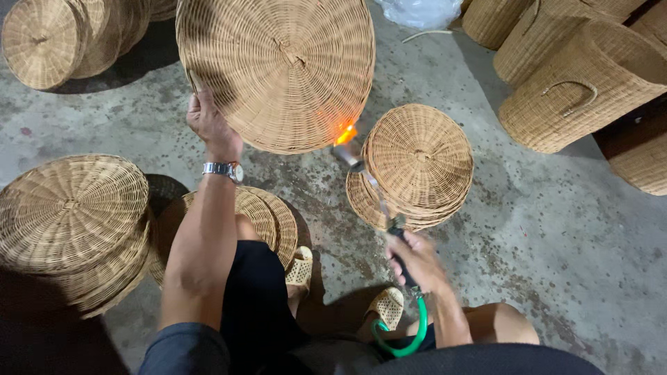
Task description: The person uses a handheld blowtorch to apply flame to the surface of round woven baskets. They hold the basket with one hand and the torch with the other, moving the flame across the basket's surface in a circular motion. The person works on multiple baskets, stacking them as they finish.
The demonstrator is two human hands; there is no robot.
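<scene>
Tilting above the concrete floor (556,229), a round wicker lid (278,69) is gripped at its lower left rim by the left hand (208,121). Its lower right edge meets the orange flame (345,133) of a gas torch (372,191), whose handle the right hand (417,260) clasps, green hose (410,337) trailing. Lid stacks (417,167) lie just beside; tall baskets (583,90) stand at upper right, contents unseen.

I'm seeing soft, even light from above; dark shadows are pooling beneath the wicker stacks (73,222). The torch flame (345,133) is glowing overexposed orange, and my right hand (417,260) is blurring slightly.
</scene>
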